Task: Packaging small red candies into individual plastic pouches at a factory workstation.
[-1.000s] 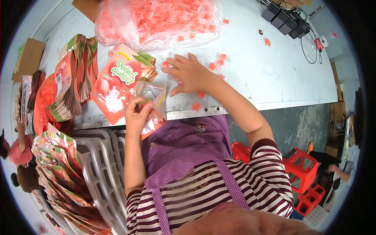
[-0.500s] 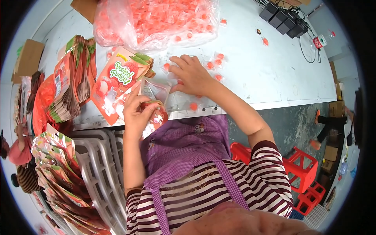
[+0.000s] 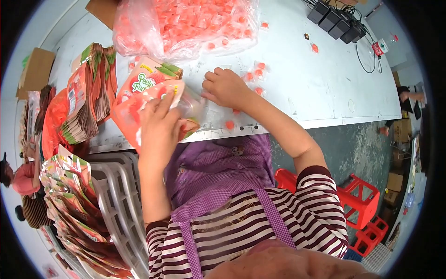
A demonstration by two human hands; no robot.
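Lying at the near edge of the white table (image 3: 325, 93), a red and pink stand-up pouch (image 3: 134, 111) with a clear window is being gripped by the left hand (image 3: 160, 128), whose fingers are curling over its upper right corner and front face, pressing it down towards the table lip. Touching the pouch's right side, the right hand (image 3: 227, 87) is resting knuckles-up on the tabletop with its fingers bent inward; whether they are pinching anything is hidden beneath the hand. Scattering just beside that hand, loose orange sweets (image 3: 257, 74) in clear wrappers are lying on the table, one more sitting close to the front edge below the wrist. Sitting directly behind the pouch, a second printed pouch (image 3: 146, 76) of the same kind is lying flat. Spreading across the far side of the table, a large clear plastic bag (image 3: 186, 23) is bulging with orange sweets. Fanning out to the left, a stack of flat empty pouches (image 3: 90, 93) is standing on edge near the table corner. Piling up lower left, more printed pouches (image 3: 74, 200) are leaning beside a white plastic chair (image 3: 116, 186). Standing well apart at the far right corner, black power adapters (image 3: 337, 18) with cables are sitting on the table; red plastic stools (image 3: 362, 204) are standing on the floor lower right.
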